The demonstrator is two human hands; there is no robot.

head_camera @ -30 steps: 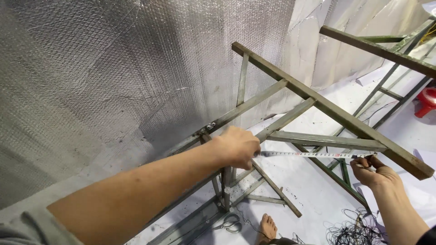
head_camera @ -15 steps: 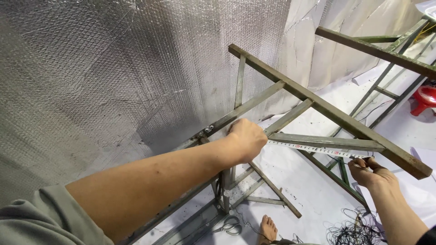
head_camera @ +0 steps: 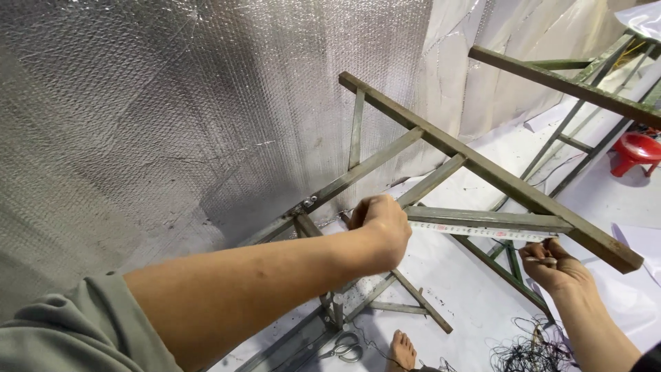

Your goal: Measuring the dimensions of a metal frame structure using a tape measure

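My left hand (head_camera: pixel 380 227) is closed on one end of a measuring tape (head_camera: pixel 482 231), holding it against a horizontal bar (head_camera: pixel 496 219) of a green-grey metal angle frame (head_camera: pixel 482 165). The tape stretches right along that bar. My right hand (head_camera: pixel 551 265) grips the tape's other end just under the long diagonal bar, near its lower tip.
A silver bubble-foil sheet (head_camera: pixel 172 117) covers the wall behind the frame. A second metal frame (head_camera: pixel 571 86) stands at the right, with a red stool (head_camera: pixel 637 153) beyond it. Scissors (head_camera: pixel 342 348), a bare foot (head_camera: pixel 401 348) and tangled black wire (head_camera: pixel 530 351) lie on the white floor.
My left hand has shifted slightly right along the bar with the tape. The view has tilted a little; my right hand keeps its grip on the tape's end.
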